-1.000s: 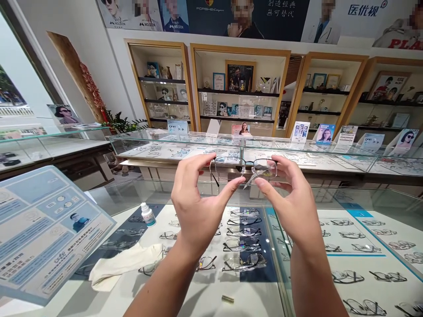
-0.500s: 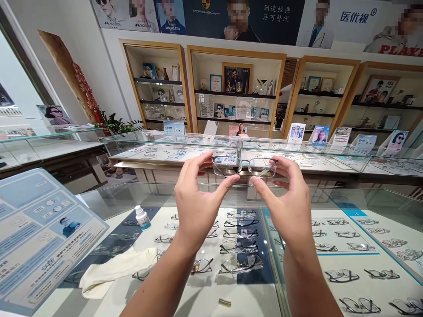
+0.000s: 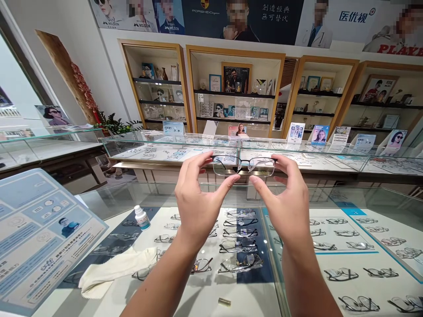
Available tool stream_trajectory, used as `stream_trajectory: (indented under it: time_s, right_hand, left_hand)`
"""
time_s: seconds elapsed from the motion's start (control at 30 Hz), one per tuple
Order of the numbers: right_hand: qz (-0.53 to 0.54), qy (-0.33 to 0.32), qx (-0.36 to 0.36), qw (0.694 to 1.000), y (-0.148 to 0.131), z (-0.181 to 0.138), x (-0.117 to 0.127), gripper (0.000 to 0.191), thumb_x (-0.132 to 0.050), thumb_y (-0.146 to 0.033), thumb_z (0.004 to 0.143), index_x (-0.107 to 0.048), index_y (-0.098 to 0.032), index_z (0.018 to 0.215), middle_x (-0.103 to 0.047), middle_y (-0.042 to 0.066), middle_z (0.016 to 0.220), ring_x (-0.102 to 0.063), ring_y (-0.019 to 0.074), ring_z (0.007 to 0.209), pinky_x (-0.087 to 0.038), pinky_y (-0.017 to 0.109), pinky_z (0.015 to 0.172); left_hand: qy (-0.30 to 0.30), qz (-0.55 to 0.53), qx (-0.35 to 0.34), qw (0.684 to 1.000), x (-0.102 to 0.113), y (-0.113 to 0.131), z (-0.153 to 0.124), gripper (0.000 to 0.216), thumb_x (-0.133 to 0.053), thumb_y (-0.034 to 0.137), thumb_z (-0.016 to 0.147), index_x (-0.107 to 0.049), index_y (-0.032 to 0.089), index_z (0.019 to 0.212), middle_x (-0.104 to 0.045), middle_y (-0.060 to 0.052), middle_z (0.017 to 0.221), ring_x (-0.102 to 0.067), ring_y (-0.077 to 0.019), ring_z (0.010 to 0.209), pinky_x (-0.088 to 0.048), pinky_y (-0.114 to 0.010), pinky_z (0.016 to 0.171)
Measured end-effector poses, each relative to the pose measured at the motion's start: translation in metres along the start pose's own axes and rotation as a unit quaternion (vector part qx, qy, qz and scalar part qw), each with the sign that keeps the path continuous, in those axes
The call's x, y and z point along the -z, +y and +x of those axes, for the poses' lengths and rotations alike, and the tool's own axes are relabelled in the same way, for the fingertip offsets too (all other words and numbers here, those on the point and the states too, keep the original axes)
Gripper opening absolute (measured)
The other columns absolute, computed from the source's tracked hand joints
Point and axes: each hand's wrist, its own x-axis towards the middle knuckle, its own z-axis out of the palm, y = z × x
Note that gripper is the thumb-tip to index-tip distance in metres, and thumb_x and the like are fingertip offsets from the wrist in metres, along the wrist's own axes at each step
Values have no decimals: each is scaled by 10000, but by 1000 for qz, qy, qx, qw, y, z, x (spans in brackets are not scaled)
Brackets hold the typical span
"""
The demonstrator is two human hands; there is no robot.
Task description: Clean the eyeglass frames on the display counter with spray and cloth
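Raised above the glass counter is a pair of eyeglasses (image 3: 244,165) with a thin dark upper rim and clear lenses. My left hand (image 3: 200,193) grips its left end, fingers behind the frame and thumb below the lens. At the opposite end, my right hand (image 3: 287,193) holds it the same way. The front of the frame is turned roughly level across my view. Below and to the left, a cream cloth (image 3: 115,270) lies crumpled on the counter, with a small white bottle (image 3: 142,218) standing behind it.
Rows of eyeglasses (image 3: 240,245) lie inside the glass display counter (image 3: 185,304) under my arms. A small gold-coloured cylinder (image 3: 224,302) rests near the front. At left stands a blue printed board (image 3: 42,237). Another glass showcase (image 3: 158,152) runs across behind.
The eyeglasses have tilted slightly, so the dark upper rim and lenses show more plainly. Both hands keep their hold, the right shifted a touch leftward.
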Motion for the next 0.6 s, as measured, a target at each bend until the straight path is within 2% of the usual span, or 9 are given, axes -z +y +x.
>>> stream_trajectory:
  time_s: [0.33, 0.6]
  right_hand:
    - [-16, 4, -9, 1000, 0, 1, 1, 509, -735, -429, 901, -581, -291, 1367, -639, 113, 1383, -603, 347, 1271, -520, 589, 1050]
    - [-34, 21, 11, 999, -4, 0, 0, 493, -737, -382, 904, -564, -258, 1349, -632, 126, 1406, -599, 333, 1288, -493, 564, 1084]
  left_hand:
    - [5, -9, -14, 1000, -8, -3, -2, 570, -857, 468, 830, -631, 222, 1291, -690, -105, 1243, -682, -269, 1164, -618, -438, 969]
    - [-41, -103, 39, 993, -15, -11, -3, 587, -838, 444, 856, -595, 237, 1349, -658, -122, 1352, -673, -271, 1245, -611, -444, 1036]
